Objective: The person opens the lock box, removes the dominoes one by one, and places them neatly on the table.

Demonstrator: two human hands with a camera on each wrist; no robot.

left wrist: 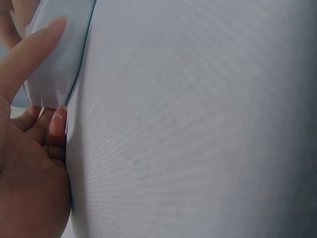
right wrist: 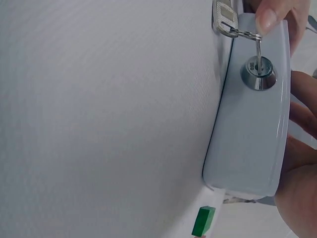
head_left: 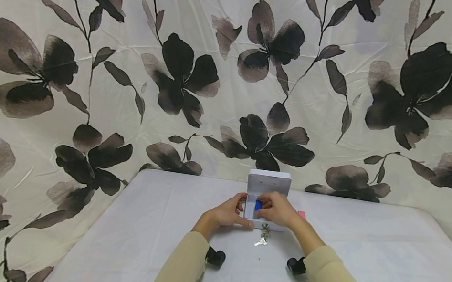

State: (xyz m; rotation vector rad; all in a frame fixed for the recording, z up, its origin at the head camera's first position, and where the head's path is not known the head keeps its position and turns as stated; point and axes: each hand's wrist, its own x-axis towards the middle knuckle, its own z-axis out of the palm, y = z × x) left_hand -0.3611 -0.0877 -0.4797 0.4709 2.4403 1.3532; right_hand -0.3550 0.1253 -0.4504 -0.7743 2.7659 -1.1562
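1. From my remote post: the metal lockbox point(head_left: 276, 227) stands on the white-covered table point(head_left: 129, 243), lid point(head_left: 270, 182) up.
2. My right hand point(head_left: 279, 209) is over the box's opening, fingers bent and nearly closed, and I see them pinching a blue block point(head_left: 258, 205)!
3. That block sits between the thumb side and the fingertips, within the box's outline; whether it touches the floor inside, I can't tell.
4. Over to my left hand point(head_left: 228, 210): it grips the box's left end, thumb along the front face, fingers curled at the side.
5. Right-wrist view: a key point(right wrist: 258, 54) stands in the lock cylinder point(right wrist: 257, 79), just beside the left thumb, its ring and tag hanging off.
6. Near the box's right side, a pink block point(head_left: 302, 214) and a green block point(right wrist: 203, 221), both clear of the fingers.
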